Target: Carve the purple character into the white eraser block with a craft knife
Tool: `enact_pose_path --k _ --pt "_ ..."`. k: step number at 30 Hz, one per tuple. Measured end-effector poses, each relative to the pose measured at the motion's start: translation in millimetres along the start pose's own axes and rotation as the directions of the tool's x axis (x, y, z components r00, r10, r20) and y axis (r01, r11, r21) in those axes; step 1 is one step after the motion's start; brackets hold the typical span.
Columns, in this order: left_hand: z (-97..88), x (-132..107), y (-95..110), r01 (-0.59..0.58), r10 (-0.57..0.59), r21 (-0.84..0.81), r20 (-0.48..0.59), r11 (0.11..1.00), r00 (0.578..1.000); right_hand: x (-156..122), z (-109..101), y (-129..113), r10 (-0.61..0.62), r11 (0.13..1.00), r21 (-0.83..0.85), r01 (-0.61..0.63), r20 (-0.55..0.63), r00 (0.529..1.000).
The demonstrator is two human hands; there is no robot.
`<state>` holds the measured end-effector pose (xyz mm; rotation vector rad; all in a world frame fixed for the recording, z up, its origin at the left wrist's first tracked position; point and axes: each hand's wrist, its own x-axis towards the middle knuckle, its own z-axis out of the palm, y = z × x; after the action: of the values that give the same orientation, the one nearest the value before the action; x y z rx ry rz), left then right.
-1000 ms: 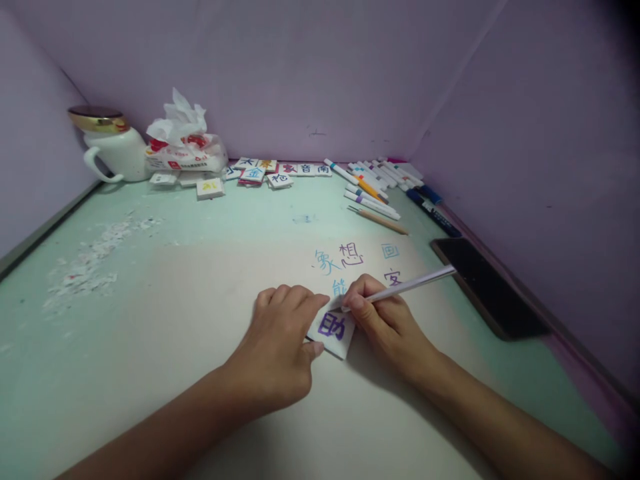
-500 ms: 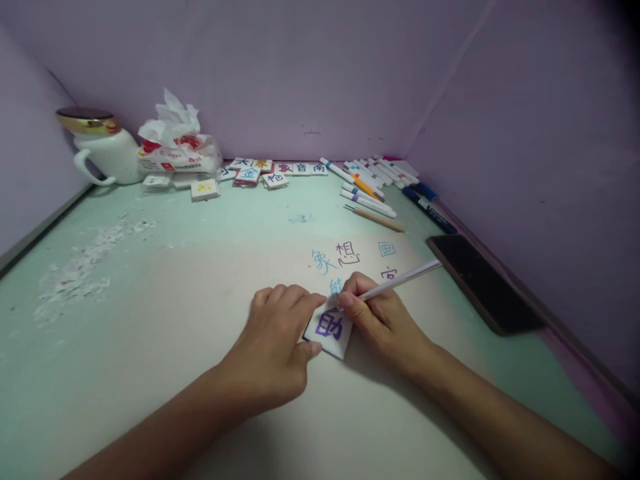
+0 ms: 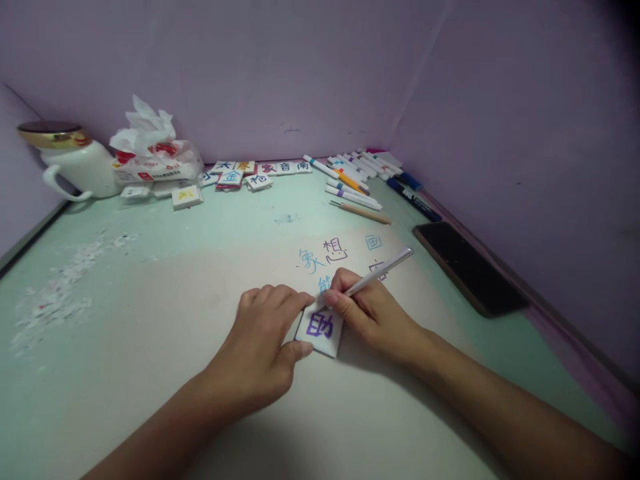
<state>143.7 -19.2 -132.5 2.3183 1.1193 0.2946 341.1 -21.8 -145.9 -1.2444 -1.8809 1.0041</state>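
A small white square tile (image 3: pixel 320 329) with a purple character lies on the pale green table (image 3: pixel 150 280). My left hand (image 3: pixel 263 340) pins it down, fingers on its top left edge and thumb at its lower left corner. My right hand (image 3: pixel 367 313) grips a white pen (image 3: pixel 383 269), its tip at the tile's upper right corner. Blue and purple characters (image 3: pixel 327 255) are written on the table just beyond the hands.
A dark phone (image 3: pixel 467 265) lies to the right. Several markers (image 3: pixel 357 179) and a pencil (image 3: pixel 361 212) lie at the back right. Lettered tiles (image 3: pixel 240 175), a tissue pack (image 3: pixel 150 157) and a white mug (image 3: pixel 75 163) line the back wall. White crumbs (image 3: pixel 55 293) lie at left.
The pen's tail has swung lower and left as my right hand works at the tile. The view has shifted so everything sits a little further left; my left hand stays on the tile.
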Motion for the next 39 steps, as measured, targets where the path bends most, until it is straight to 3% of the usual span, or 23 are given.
enact_pose_path --k 39 --pt "-0.3 0.1 -3.4 -0.029 0.029 0.008 -0.002 1.0 1.0 -2.0 -3.6 -2.1 0.004 0.999 -0.04 -0.005 -0.027 1.0"
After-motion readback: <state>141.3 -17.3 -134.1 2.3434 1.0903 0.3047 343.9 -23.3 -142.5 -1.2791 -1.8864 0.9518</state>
